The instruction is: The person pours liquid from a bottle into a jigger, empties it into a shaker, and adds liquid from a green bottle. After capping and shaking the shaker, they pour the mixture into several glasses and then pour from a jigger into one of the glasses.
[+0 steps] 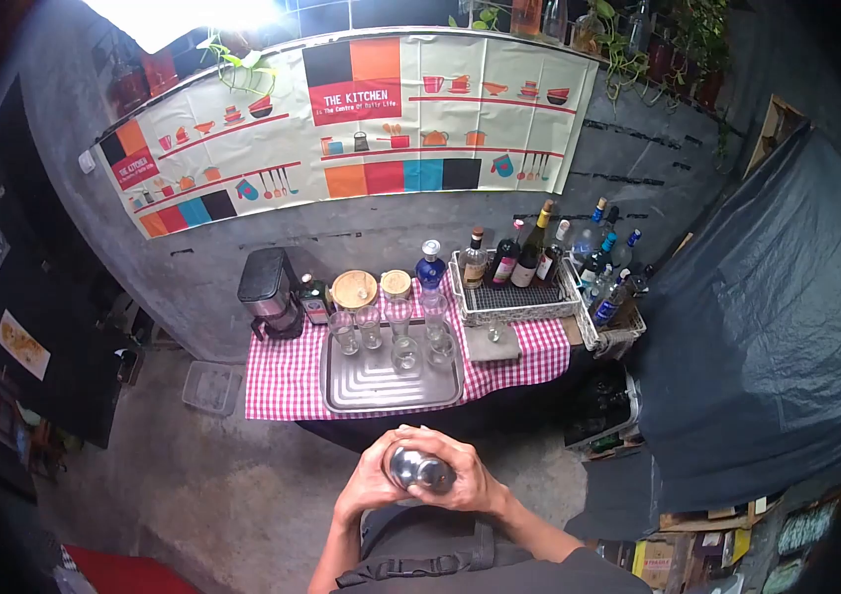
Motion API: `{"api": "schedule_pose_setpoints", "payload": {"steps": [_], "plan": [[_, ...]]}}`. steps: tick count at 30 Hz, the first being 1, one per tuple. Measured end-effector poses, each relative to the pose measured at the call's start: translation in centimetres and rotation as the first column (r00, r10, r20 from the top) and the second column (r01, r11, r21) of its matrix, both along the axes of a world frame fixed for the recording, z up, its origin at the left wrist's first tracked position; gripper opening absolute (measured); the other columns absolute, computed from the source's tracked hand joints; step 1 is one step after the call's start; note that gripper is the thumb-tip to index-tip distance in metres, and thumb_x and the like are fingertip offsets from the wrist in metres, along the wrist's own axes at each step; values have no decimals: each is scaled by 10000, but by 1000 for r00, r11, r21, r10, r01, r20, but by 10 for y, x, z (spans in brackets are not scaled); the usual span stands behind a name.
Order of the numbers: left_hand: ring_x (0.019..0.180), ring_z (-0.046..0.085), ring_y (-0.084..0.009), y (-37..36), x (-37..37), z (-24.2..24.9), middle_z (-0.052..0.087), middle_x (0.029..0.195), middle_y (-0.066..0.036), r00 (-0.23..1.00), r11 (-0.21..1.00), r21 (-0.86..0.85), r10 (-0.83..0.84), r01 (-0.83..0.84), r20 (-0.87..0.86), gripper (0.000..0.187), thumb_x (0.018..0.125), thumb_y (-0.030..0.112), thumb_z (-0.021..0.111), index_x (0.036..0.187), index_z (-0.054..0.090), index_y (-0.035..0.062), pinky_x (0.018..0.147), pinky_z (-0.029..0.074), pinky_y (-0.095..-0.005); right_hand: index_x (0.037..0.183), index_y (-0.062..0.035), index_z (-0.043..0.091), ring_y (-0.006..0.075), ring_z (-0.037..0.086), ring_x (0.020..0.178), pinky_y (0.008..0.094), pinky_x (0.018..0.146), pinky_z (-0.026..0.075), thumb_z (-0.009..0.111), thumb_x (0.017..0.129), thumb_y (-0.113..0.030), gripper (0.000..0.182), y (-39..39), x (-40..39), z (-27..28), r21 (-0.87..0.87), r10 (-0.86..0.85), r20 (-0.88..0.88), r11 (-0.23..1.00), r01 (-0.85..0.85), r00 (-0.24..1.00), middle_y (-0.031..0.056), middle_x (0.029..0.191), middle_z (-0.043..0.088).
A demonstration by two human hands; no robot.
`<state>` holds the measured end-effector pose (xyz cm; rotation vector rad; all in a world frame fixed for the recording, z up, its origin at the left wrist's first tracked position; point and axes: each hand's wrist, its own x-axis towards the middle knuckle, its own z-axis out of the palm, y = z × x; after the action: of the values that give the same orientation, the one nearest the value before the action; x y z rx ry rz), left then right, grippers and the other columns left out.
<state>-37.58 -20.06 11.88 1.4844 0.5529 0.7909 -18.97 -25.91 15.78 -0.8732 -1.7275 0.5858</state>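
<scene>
A shiny metal shaker (420, 469) is held close to my body, in front of the table, its rounded top facing up toward the camera. My left hand (377, 479) is wrapped round its left side. My right hand (467, 475) closes round the right side, and the fingers of both hands come together at the far side. The lower part of the shaker is hidden by the hands. Beyond them lies a metal tray (391, 394) with several clear glasses (405, 353) standing at its back part.
The table has a red checked cloth (287, 381). Behind the tray stand a coffee maker (272, 295), wooden-lidded jars (355, 289) and a blue bottle (430, 267). Bottles fill a white basket (519, 315) on the right. A plastic box (210, 387) sits on the floor at left.
</scene>
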Motion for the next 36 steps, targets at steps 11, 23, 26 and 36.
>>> {"api": "schedule_pose_setpoints", "payload": {"steps": [11, 23, 26, 36], "plan": [[1096, 630, -145, -17, 15, -11, 665, 1166, -76, 993, 997, -17, 67, -69, -97, 751, 633, 107, 936, 1292, 588, 17, 971, 524, -330, 1326, 24, 588, 333, 677, 1182, 412, 1013, 527, 751, 870, -243, 554, -13, 24, -1, -234, -27, -108, 972, 1, 994, 236, 1282, 661], [1066, 628, -130, 15, -21, 0, 668, 1131, -44, 974, 997, 76, 6, 11, -228, 692, 656, 56, 938, 1257, 596, 27, 968, 502, -308, 1331, 52, 583, 215, 659, 1140, 369, 1009, 517, 676, 897, -206, 513, 10, -11, -12, -420, -124, -212, 907, 24, 969, 171, 1247, 684], [1052, 636, -136, 21, -25, 10, 676, 1108, -47, 998, 990, -132, -49, 46, -25, 665, 655, 77, 936, 1226, 599, 31, 946, 530, -333, 1359, 42, 572, 300, 622, 1268, 400, 1070, 482, 718, 875, -219, 569, 20, -27, 4, -187, -16, -59, 982, 5, 998, 238, 1329, 641], [1035, 641, -132, 46, -44, -1, 687, 1108, -25, 991, 998, 20, -60, 63, -117, 676, 636, 71, 933, 1234, 621, 35, 936, 528, -310, 1299, 50, 578, 308, 669, 1182, 382, 1003, 515, 696, 904, -243, 506, 28, -40, -6, -338, -106, -170, 940, 43, 980, 242, 1271, 655]]}}
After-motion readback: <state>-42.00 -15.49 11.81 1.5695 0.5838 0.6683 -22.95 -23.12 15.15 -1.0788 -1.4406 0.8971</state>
